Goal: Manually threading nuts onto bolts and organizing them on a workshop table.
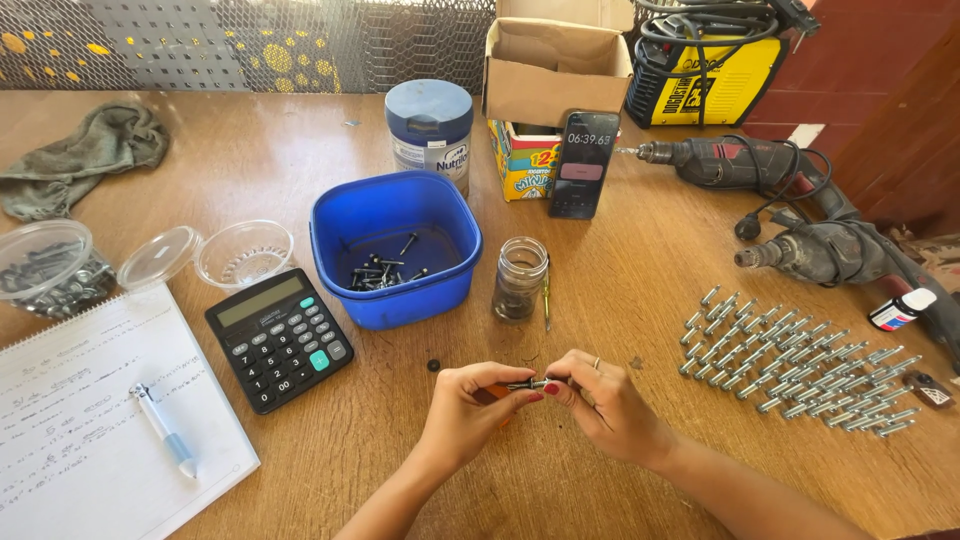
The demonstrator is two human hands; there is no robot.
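— Head view: what sits between the hands?
— A small dark screw point(527, 384), low in the middle of the frame, just above the wooden table point(620, 290). The left hand point(468, 400) pinches one end with thumb and fingertips closed on it; something orange shows under those fingers, too hidden to name. The right hand point(603, 398) closes its fingertips on the other end, the remaining fingers curled in.
— And right around them?
— Just above the hands stands a small glass jar point(520, 277) with dark contents, a thin tool point(546, 298) lying beside it. Left of the jar is a blue plastic tub point(395, 250) holding a few dark screws.
— To the right?
— Rows of silver bolts point(795, 365) laid out on the table, at the right of the frame. Above them lie two power drills point(790, 205) with tangled cords.
— The left side?
— A black calculator point(279, 338) left of centre, a notebook point(100, 420) with a pen point(165, 428) in the lower left corner, and clear plastic containers point(150, 258) above them. A grey rag point(80, 155) lies in the upper left.
— Top centre?
— A phone point(584, 165) leans against a cardboard box point(555, 75), with a blue-lidded tin point(430, 125) beside it.
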